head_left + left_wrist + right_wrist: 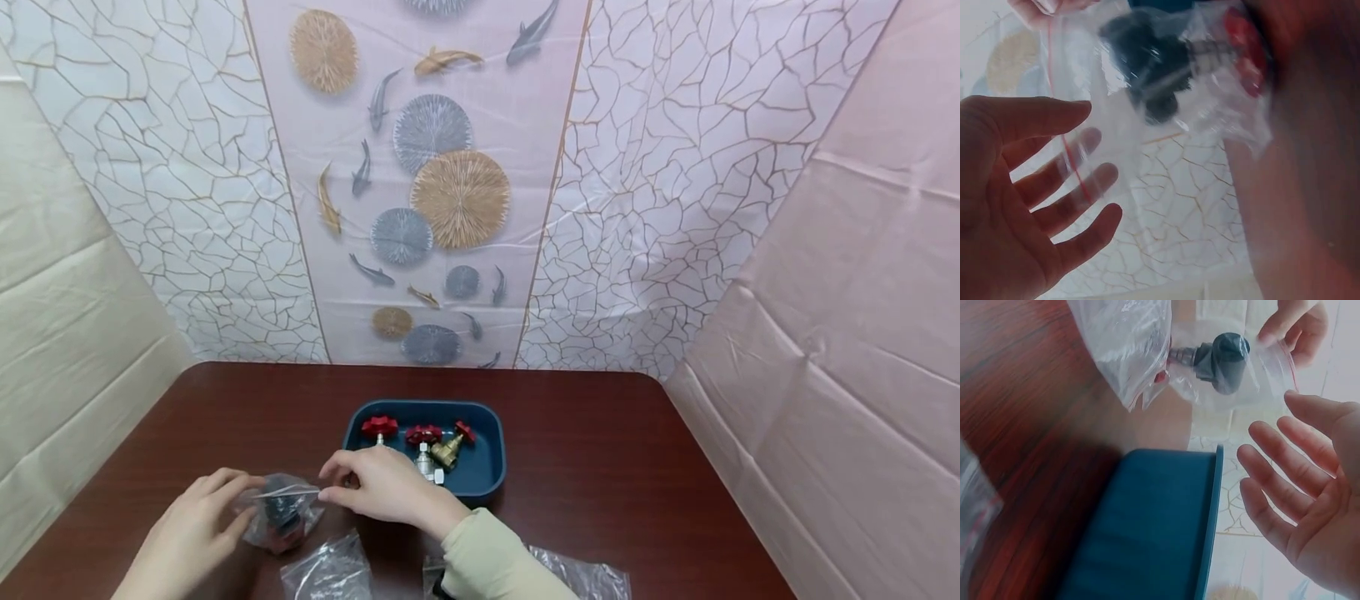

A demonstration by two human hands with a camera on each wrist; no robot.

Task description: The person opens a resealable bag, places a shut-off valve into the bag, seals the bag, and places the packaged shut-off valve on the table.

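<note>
A clear zip bag (303, 518) stands on the table, holding a valve (1160, 69) with a dark body, a ribbed metal neck and a red handwheel at the bottom. My left hand (187, 529) is around the bag's upper left side, thumb in front and some fingers behind the plastic (997, 181). Its fingertips are spread apart. At the other end of the zip edge is my right hand (393, 487), its thumb tip at the bag's corner. In the right wrist view the fingers of that hand (1322, 481) are loosely bent and apart.
Behind the right hand stands a blue tray (491, 450) with several valves that have red handwheels, one a brass valve (447, 450). Another clear bag (330, 571) lies at the table's front. More clear plastic (588, 577) shows beyond the right sleeve. Patterned cloth hangs at the back.
</note>
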